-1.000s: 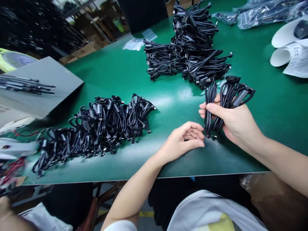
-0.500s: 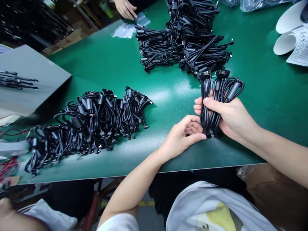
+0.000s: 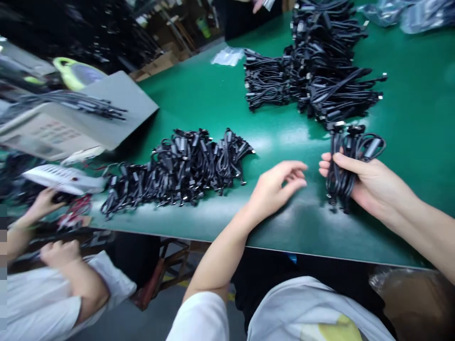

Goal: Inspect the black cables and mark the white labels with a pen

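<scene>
Several coiled black cables (image 3: 343,173) are bunched in my right hand (image 3: 377,182), the thumb across the front and the fingers behind. Their connectors stick out at the top and bottom of the bunch. My left hand (image 3: 275,184) is apart from them, over the green table, its fingers curved and the thumb separate, with nothing in it. To its left lies a long row of folded black cables (image 3: 192,166). Beyond my right hand, a larger stack of black cable bundles (image 3: 320,71) rests on the table.
A grey box-shaped machine (image 3: 117,109) with cables on top stands at the left. Near it, a co-worker's hand (image 3: 44,203) is at a white device (image 3: 64,179). Clear plastic bags (image 3: 227,56) lie at the far edge, and bagged items (image 3: 426,16) at the far right.
My left hand has come away from the cable bunch, leaving a gap. My right hand still holds the bunch. The view has swung left, showing more of the co-worker.
</scene>
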`<state>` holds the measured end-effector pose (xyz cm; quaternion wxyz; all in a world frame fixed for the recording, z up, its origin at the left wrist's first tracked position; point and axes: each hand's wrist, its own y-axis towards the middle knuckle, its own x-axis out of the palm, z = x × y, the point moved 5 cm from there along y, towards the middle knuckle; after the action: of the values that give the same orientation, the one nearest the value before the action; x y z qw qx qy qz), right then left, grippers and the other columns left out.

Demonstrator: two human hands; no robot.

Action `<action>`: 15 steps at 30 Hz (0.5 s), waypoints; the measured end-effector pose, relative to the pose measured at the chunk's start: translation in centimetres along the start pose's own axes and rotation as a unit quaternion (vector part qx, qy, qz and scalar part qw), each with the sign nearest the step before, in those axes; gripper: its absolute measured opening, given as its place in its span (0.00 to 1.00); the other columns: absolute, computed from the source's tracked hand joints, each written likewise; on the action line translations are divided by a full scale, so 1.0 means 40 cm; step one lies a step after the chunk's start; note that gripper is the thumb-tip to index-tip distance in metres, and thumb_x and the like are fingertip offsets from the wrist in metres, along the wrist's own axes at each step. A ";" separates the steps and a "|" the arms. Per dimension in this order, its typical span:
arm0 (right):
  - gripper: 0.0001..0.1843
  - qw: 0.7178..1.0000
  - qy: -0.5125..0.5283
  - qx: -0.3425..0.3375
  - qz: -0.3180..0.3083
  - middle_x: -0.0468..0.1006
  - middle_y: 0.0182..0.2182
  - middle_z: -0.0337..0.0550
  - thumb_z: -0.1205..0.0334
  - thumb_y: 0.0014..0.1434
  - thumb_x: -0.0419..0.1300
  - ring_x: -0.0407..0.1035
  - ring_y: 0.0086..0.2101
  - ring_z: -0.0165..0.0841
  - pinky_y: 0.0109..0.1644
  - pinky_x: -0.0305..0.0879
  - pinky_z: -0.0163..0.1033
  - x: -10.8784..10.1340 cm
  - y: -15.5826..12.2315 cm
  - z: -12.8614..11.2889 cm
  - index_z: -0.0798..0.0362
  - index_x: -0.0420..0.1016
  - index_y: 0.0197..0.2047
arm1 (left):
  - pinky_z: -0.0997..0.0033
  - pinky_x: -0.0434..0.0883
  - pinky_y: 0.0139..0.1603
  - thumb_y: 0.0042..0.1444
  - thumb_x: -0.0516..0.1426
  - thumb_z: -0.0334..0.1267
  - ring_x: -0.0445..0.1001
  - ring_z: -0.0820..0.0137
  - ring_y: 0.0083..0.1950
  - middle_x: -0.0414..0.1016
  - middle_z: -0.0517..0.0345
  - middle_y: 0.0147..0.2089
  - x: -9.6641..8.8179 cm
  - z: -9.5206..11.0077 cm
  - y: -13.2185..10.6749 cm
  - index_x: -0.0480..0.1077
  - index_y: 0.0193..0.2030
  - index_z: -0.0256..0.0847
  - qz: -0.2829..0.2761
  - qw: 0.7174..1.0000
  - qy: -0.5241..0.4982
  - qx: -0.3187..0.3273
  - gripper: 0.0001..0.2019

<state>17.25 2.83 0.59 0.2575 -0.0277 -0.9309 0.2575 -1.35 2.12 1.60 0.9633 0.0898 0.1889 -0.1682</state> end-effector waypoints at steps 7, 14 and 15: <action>0.15 0.997 -0.059 0.012 -0.048 0.76 0.36 0.40 0.70 0.52 0.71 0.72 0.32 0.29 0.36 0.73 0.31 0.012 0.003 0.014 0.49 0.82 0.44 | 0.47 0.63 0.62 0.57 0.62 0.33 0.65 0.47 0.61 0.65 0.34 0.60 -0.285 -0.076 -0.024 0.63 0.61 0.33 0.319 0.842 0.407 -0.157 0.26; 0.14 0.990 -0.086 0.020 -0.114 0.75 0.35 0.39 0.64 0.47 0.76 0.65 0.28 0.24 0.30 0.68 0.27 0.022 -0.004 0.043 0.51 0.83 0.38 | 0.54 0.61 0.59 0.58 0.59 0.30 0.65 0.59 0.52 0.68 0.48 0.48 -0.282 -0.046 -0.029 0.68 0.44 0.39 0.373 0.859 0.345 -0.066 0.08; 0.13 0.988 -0.091 0.021 -0.121 0.77 0.37 0.39 0.63 0.47 0.77 0.66 0.28 0.24 0.31 0.69 0.27 0.021 -0.001 0.046 0.51 0.82 0.37 | 0.57 0.61 0.58 0.58 0.60 0.32 0.65 0.62 0.50 0.68 0.50 0.46 -0.275 -0.037 -0.029 0.68 0.43 0.40 0.380 0.878 0.287 -0.041 0.07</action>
<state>15.62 2.09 -0.35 0.2015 0.1146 -0.9412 0.2457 -11.87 4.60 4.46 0.8593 0.1598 0.4154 0.2522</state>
